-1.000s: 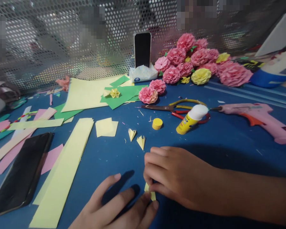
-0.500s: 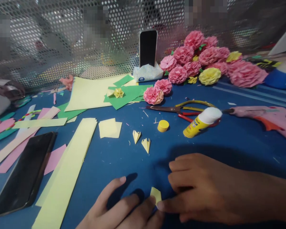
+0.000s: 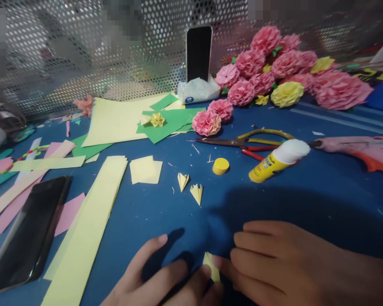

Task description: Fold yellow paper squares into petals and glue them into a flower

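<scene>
Blue counter (image 3: 306, 199), strewn with paper strips (image 3: 83, 229). Near its front edge my left hand (image 3: 166, 284) and right hand (image 3: 284, 263) meet, fingers (image 3: 196, 278) of both clamped on a small folded yellow paper piece (image 3: 210, 264), near two similar yellow folds (image 3: 197, 193).

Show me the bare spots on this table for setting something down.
Bare blue table lies between the glue stick and the right hand, and between the yellow paper strips and the left hand. Crowded: the left edge with phone, the back with flowers and scissors.

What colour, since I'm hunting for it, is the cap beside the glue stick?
Yellow; the cap shows best in head view.
</scene>
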`<state>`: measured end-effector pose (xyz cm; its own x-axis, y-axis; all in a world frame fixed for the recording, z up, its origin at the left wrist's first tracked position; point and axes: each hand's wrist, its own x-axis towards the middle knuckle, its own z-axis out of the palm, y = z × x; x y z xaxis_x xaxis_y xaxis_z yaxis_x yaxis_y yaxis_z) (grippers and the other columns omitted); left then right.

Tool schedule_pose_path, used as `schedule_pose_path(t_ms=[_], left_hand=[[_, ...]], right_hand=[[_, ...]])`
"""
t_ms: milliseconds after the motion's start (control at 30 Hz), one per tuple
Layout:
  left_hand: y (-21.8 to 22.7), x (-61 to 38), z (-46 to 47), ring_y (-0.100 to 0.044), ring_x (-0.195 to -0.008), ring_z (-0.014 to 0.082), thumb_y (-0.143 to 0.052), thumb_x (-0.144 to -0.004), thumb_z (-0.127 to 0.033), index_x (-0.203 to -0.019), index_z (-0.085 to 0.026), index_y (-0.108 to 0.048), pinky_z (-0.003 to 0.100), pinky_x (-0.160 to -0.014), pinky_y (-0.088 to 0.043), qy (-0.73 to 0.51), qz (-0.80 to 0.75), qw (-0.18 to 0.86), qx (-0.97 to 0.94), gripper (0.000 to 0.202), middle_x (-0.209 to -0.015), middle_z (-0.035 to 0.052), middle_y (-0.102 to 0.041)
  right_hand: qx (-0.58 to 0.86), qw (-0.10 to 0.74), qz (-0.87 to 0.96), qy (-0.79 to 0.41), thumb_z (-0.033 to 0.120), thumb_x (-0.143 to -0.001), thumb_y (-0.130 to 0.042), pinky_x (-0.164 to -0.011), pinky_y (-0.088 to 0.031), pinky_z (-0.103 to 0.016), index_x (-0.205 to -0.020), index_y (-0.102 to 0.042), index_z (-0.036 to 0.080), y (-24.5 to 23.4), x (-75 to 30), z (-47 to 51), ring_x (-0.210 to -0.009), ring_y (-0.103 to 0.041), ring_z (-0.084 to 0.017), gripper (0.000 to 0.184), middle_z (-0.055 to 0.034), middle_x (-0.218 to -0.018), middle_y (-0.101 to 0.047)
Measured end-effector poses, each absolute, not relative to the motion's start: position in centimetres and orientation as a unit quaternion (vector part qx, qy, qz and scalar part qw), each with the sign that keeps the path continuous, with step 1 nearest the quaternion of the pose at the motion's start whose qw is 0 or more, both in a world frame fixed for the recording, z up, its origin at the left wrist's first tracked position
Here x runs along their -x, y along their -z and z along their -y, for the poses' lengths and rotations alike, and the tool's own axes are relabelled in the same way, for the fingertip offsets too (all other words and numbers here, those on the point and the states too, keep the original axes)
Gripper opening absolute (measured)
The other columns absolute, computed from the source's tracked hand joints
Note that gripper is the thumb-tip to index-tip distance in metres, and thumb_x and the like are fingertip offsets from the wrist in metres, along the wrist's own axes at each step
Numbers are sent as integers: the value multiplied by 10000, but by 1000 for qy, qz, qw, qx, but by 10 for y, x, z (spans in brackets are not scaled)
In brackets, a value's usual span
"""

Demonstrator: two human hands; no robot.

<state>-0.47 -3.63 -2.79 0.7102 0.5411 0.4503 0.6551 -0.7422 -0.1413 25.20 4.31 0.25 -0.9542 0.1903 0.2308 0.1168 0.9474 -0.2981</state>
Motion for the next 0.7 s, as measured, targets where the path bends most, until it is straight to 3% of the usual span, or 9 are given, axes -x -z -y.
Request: schedule_pose_path(t_ms=[133,267,433,567,700], left_hand=[[20,1,31,-628,-922,79,-559,-1012,-149,-1135,-329,-733,431,-1278,-132,224,312,136,913,279,-1025,-107,-709],[12,-1,34,-634,-973,99,-490,-1061,-297,-1145,-251,-732,399,-1274,-104,219,304,93,922,261,-1023,-58,-736],[-5,0,33,-615,-1077,142,-405,-1056,-146,-1187,-136,-709,382,-1266,-88,162,251,132,945,331,-1144,2,-726],[-8,1,19,-620,-1018,180,-404,-1041,-122,-1136,-67,-711,385,-1222,-228,159,238,204,936,326,-1132,56,-726],[-8,7,-5,-634,-951,170,-483,-1026,-132,-1154,-133,-692,406,-1110,-385,147,290,195,925,245,-1126,46,-724]], right_hand=[[69,134,978,-142,127,-990,-400,-741,-456,-352,-1067,-677,143,-2,-249,-47,-748,-599,-205,289,-75,-804,-675],[117,187,956,-195,194,-1050,-378,-746,-437,-309,-1045,-682,161,-2,-251,-55,-774,-597,-175,306,-59,-818,-670],[165,294,882,-329,184,-1025,-480,-607,-412,-208,-986,-723,139,-9,-252,-61,-645,-557,-103,250,-18,-735,-634],[165,320,874,-325,158,-1000,-513,-599,-420,-192,-934,-745,131,-12,-252,-62,-614,-554,-87,242,-11,-715,-630],[175,316,872,-330,151,-984,-523,-582,-415,-186,-906,-756,130,-11,-251,-62,-590,-543,-80,246,-10,-704,-631]])
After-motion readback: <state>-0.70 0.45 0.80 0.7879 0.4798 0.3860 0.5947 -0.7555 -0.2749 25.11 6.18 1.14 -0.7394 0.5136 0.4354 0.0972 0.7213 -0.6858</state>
